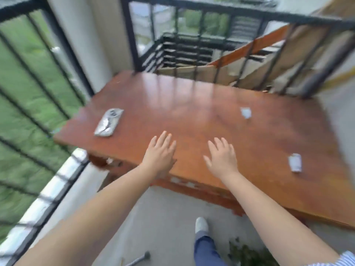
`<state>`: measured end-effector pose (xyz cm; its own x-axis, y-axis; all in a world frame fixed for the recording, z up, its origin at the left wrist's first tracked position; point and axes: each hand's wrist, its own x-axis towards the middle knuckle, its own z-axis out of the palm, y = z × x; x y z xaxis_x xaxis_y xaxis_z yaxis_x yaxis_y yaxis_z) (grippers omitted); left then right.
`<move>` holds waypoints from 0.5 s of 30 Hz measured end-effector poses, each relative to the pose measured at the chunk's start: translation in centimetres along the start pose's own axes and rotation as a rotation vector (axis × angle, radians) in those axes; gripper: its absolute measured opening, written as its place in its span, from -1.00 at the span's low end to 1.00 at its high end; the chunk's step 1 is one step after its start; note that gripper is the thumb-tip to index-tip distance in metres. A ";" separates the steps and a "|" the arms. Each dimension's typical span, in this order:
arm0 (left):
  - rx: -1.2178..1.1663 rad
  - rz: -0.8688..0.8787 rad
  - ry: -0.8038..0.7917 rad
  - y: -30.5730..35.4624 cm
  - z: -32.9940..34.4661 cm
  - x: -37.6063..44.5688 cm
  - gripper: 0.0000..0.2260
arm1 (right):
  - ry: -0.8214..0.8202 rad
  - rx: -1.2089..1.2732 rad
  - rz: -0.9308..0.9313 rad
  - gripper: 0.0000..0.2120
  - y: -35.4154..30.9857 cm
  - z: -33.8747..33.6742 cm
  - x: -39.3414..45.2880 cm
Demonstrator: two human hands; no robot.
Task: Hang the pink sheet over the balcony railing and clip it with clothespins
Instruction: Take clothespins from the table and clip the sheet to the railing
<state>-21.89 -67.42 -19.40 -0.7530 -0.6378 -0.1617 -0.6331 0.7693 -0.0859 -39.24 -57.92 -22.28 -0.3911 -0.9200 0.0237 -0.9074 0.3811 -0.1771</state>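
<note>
The picture is blurred. In the middle of the frame, both hands reach forward over the near edge of a reddish wooden table [201, 112]. The left hand [160, 153] has its fingers straight and slightly spread, palm down, and it holds nothing. The right hand [221, 159] is the same: fingers straight and spread, nothing in it. I cannot tell if the palms touch the wood or are just above it.

The pink sheet is not seen anywhere in this view, so its place relative to the hands cannot be told. The black balcony railing [221, 14] runs along the top of the frame, well beyond the hands, and more black bars stand at the left.

On the table, to the upper left of the left hand, lies a silver phone [109, 122]. Two small pale objects, too blurred to identify, lie to the right of the right hand: one farther away [246, 112], one nearer the right edge [295, 165].

At the bottom of the frame a light shoe [201, 225] stands on the grey floor.
</note>
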 end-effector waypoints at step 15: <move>0.056 0.287 -0.118 23.0 -1.1 28.5 -0.47 | -0.314 -0.040 0.681 -0.46 31.4 -1.1 3.2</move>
<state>-58.10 -67.91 -24.92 -0.8714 -0.3886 -0.2994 -0.3848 0.9200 -0.0741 -69.09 -48.78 -26.69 -0.8110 -0.4600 -0.3614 -0.4877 0.8729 -0.0166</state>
